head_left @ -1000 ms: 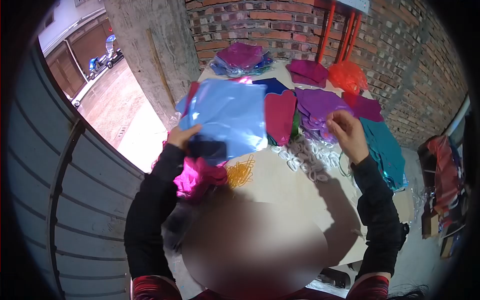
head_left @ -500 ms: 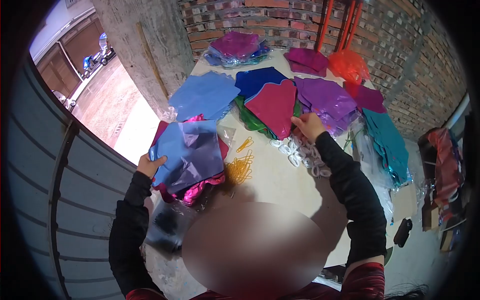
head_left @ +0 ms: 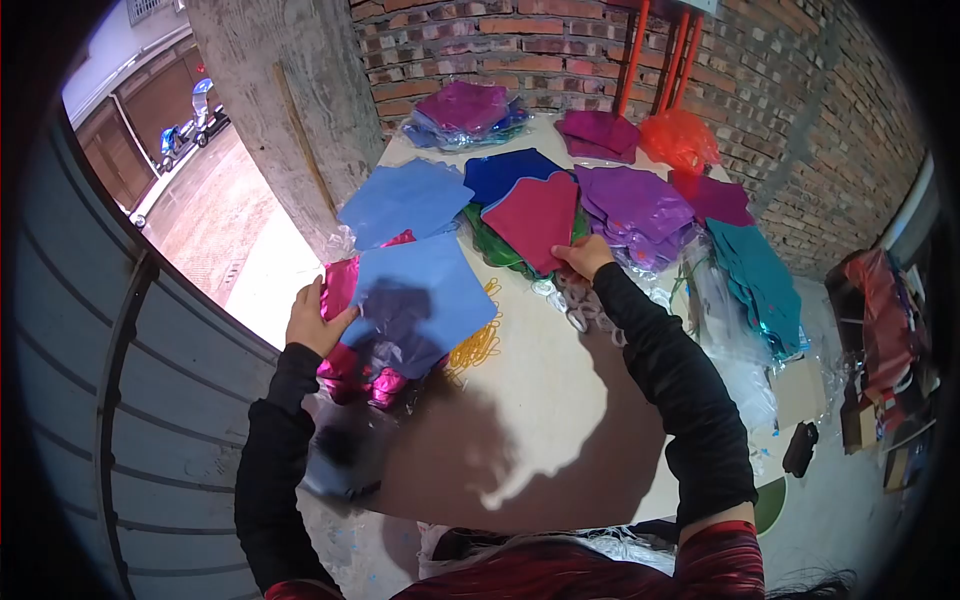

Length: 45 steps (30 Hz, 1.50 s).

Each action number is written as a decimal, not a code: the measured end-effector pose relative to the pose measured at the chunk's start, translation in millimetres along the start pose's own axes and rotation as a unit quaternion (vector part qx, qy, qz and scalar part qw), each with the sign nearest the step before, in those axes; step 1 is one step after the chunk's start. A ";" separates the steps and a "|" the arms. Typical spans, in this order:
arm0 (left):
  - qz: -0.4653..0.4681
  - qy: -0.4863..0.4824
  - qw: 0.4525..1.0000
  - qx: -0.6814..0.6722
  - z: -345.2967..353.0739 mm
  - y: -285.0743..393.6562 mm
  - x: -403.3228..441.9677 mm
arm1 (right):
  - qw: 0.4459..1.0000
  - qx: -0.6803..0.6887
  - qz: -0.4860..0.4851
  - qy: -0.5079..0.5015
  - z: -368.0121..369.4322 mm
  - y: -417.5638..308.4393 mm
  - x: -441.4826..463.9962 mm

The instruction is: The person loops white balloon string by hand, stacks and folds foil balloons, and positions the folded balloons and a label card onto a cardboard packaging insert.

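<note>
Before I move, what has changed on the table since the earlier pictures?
The light blue piece has come down toward the person, onto the pink pile; the left hand is at its edge, grip unclear. The right hand has moved left from beside the purple stack and now pinches the crimson piece's lower corner. The purple stack, teal stack and orange bag stayed put.

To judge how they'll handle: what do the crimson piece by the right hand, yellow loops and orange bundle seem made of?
Crimson piece: probably matte fabric or felt; its face shows no gloss.
Yellow loops: possibly cord or flexible plastic; slim curved strands, finish unclear.
Orange bundle: likely thin, glossy plastic film, crumpled with highlights.
</note>
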<state>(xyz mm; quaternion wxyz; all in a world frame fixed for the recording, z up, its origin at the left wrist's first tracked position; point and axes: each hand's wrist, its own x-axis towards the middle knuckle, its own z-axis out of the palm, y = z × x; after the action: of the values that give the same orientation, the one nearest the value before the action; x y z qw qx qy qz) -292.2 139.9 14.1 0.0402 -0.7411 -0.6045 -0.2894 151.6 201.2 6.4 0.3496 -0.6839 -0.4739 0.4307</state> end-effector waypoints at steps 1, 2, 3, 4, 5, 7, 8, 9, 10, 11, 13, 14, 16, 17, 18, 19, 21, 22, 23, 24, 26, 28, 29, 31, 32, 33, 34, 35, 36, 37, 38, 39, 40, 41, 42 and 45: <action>0.049 0.038 0.998 0.017 -10.8 9.0 -2.3 | 0.999 0.032 -0.010 0.015 0.7 0.0 0.1; 0.087 0.077 0.993 0.028 -18.8 21.9 -3.5 | 0.997 0.076 0.013 0.022 2.3 -0.4 0.4; 0.091 0.067 0.993 -0.019 -20.8 32.4 -4.5 | 0.992 0.119 0.036 0.027 7.0 -4.8 -2.1; 0.094 0.056 0.992 -0.066 -22.0 42.2 -5.9 | 0.984 0.163 0.058 0.033 8.7 -6.5 -2.8; 0.097 0.045 0.988 -0.113 -22.1 54.1 -7.7 | 0.978 0.194 0.072 0.016 8.7 -6.8 0.6; 0.047 -0.012 0.976 -0.212 -16.5 89.4 -15.3 | 0.962 0.254 0.100 -0.022 11.9 -1.0 16.4; 0.019 -0.029 0.927 -0.373 -0.7 103.3 -20.6 | 0.952 0.285 0.103 -0.040 11.0 -4.7 12.8; 0.032 -0.062 0.921 -0.383 11.5 110.2 -22.4 | 0.941 0.316 0.107 -0.060 9.5 -10.2 6.0; 0.000 -0.167 0.866 -0.471 16.5 125.0 -21.5 | 0.928 0.345 0.112 -0.079 8.4 -15.1 -2.4; -0.051 -0.264 0.800 -0.537 21.6 139.7 -20.5 | 0.918 0.366 0.110 -0.107 9.5 -16.6 -14.0; -0.242 -0.328 0.557 -0.724 37.7 179.9 -23.3 | 0.894 0.405 0.106 -0.161 16.4 -12.0 -54.9; -0.345 -0.345 0.494 -0.720 30.1 206.3 -21.2 | 0.897 0.400 0.093 -0.164 18.0 -14.4 -89.8; -0.342 -0.299 0.415 -0.788 28.5 230.7 -31.6 | 0.901 0.383 0.047 -0.201 21.4 2.5 -152.3; -0.301 -0.262 0.378 -0.835 28.9 239.1 -41.4 | 0.899 0.367 0.015 -0.237 23.1 18.5 -177.6; -0.285 -0.302 0.389 -0.823 36.8 237.8 -56.5 | 0.907 0.350 0.003 -0.233 22.0 23.8 -210.5; -0.266 -0.342 0.398 -0.809 43.9 234.0 -72.9 | 0.914 0.334 -0.010 -0.229 19.4 28.5 -241.3; -0.268 -0.372 0.379 -0.804 19.8 246.8 -103.5 | 0.937 0.265 -0.022 -0.227 13.6 57.1 -281.8; -0.268 -0.387 0.370 -0.801 7.7 253.2 -118.8 | 0.944 0.221 -0.041 -0.242 5.8 64.9 -299.7; -0.303 -0.340 0.454 -0.766 11.8 247.6 -135.0 | 0.949 0.207 -0.034 -0.237 -4.8 73.2 -314.2; -0.224 -0.355 0.592 -0.688 6.7 243.2 -143.7 | 0.953 0.191 -0.029 -0.234 -17.5 81.7 -326.5; -0.044 -0.354 0.808 -0.469 -13.3 240.1 -157.6 | 0.957 0.211 -0.091 -0.179 -36.7 109.6 -340.5; 0.177 -0.325 0.842 -0.392 -42.8 258.2 -161.2 | 0.977 -0.013 -0.213 0.007 -65.5 103.7 -357.4; 0.284 -0.306 0.840 -0.348 -50.5 264.8 -164.9 | 0.957 -0.082 -0.264 0.086 -73.7 105.2 -361.6; 0.393 -0.272 0.858 -0.188 -37.1 268.1 -181.9 | 0.873 -0.218 -0.405 0.163 -81.0 112.6 -362.2; 0.420 -0.271 0.856 -0.135 -34.4 268.8 -192.1 | 0.868 -0.245 -0.409 0.141 -79.5 125.4 -363.0; 0.448 -0.264 0.851 -0.077 -30.3 268.1 -198.6 | 0.853 -0.309 -0.399 0.135 -78.8 129.7 -368.6; 0.449 -0.273 0.849 -0.061 -24.1 263.2 -209.1 | 0.847 -0.317 -0.409 0.122 -77.6 134.6 -370.6; 0.442 -0.270 0.853 -0.068 -22.4 259.9 -215.8 | 0.841 -0.325 -0.419 0.108 -75.5 140.6 -371.9; 0.434 -0.267 0.857 -0.074 -22.1 258.2 -220.7 | 0.837 -0.319 -0.436 0.087 -74.6 147.1 -371.9; 0.426 -0.263 0.862 -0.082 -23.0 257.9 -225.0 | 0.833 -0.312 -0.452 0.066 -74.6 153.6 -371.1; 0.403 -0.258 0.871 -0.105 -27.0 258.3 -229.8 | 0.828 -0.306 -0.468 0.045 -74.5 157.6 -370.9; 0.396 -0.246 0.878 -0.111 -27.4 258.0 -234.4 | 0.831 -0.297 -0.469 0.034 -74.3 158.3 -371.4; 0.388 -0.233 0.884 -0.116 -27.3 257.4 -238.9 | 0.834 -0.289 -0.470 0.022 -74.3 157.7 -371.9; 0.380 -0.219 0.890 -0.122 -27.0 256.6 -243.2 | 0.836 -0.280 -0.471 0.010 -73.9 157.4 -372.1; 0.370 -0.212 0.896 -0.127 -26.5 255.9 -248.6 | 0.832 -0.283 -0.477 0.008 -73.6 161.4 -369.8; 0.343 -0.181 0.911 -0.141 -22.7 254.7 -266.2 | 0.833 -0.282 -0.475 0.004 -74.7 163.0 -368.8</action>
<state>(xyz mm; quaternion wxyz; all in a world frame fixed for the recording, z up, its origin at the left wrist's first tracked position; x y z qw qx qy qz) -93.7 -169.5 -20.3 -0.0780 -0.9403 -0.2632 -0.2011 210.5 -204.1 -14.3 0.3052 -0.4447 -0.8401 0.0568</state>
